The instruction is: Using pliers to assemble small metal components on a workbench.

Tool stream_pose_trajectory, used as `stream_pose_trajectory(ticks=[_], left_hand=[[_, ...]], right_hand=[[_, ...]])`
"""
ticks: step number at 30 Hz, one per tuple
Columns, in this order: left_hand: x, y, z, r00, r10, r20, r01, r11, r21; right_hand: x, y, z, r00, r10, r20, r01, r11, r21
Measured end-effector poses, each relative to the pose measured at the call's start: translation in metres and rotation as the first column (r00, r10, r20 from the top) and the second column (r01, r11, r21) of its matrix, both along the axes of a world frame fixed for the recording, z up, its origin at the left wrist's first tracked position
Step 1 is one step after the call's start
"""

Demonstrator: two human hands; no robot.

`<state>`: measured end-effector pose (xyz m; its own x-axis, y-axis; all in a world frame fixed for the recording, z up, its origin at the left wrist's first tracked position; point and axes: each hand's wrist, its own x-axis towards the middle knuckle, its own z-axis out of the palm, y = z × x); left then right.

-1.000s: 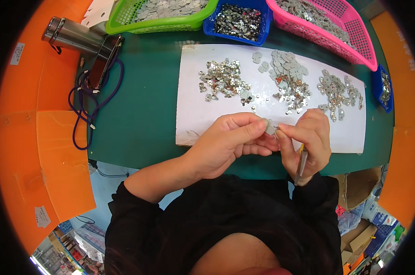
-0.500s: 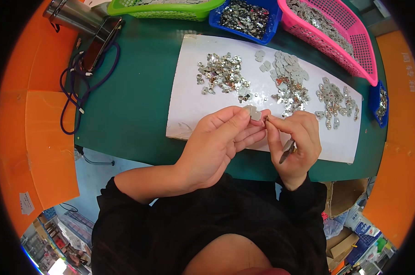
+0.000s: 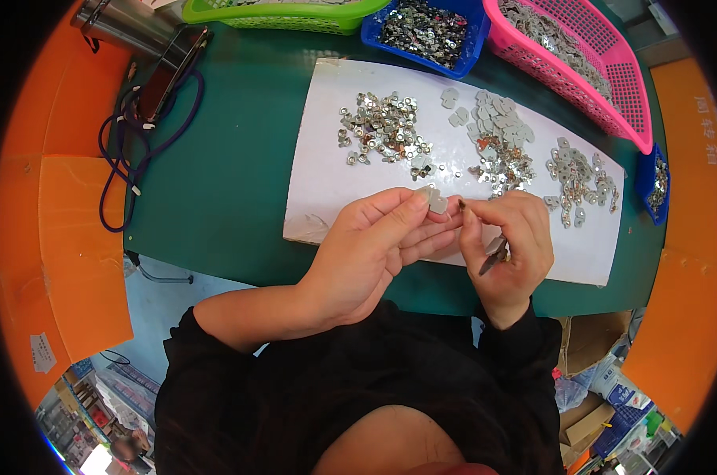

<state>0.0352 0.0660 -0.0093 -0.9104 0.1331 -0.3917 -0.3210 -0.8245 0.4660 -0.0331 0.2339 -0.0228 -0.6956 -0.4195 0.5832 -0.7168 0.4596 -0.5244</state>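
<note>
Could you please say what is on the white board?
Small grey and silvery parts lie mainly in left, middle and right piles. Whatever the left hand and right hand cover cannot be seen.

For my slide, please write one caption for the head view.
Left hand pinches a grey plate; right hand holds a slim tool near piles of small parts.

Steel flask (image 3: 133, 30) top L, dark flat obj. (image 3: 161, 89) + purple cord (image 3: 103, 194) beside it; orange panels (image 3: 81, 253) both sides; cardboard box (image 3: 594, 340) btm R, nr clear plastic bag (image 3: 570, 393).
</note>
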Motion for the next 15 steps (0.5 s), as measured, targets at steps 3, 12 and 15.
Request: stream_pose_trajectory(ticks=[3,12,15], left_hand=[[0.002,-0.001,-0.001,1.000,-0.026,-0.008,0.026,1.000,-0.014],[-0.007,-0.003,-0.012,1.000,-0.028,-0.002,0.028,0.995,0.096],[-0.007,-0.004,-0.016,0.999,-0.048,0.013,0.046,0.993,0.104]], right_hand=[[-0.003,0.003,0.003,0.995,-0.026,-0.098,0.033,0.997,0.064],[-0.005,0.005,0.002,0.998,-0.026,0.064,0.028,0.999,-0.018],[-0.006,0.006,0.004,0.981,0.033,0.189,-0.020,0.997,-0.073]])
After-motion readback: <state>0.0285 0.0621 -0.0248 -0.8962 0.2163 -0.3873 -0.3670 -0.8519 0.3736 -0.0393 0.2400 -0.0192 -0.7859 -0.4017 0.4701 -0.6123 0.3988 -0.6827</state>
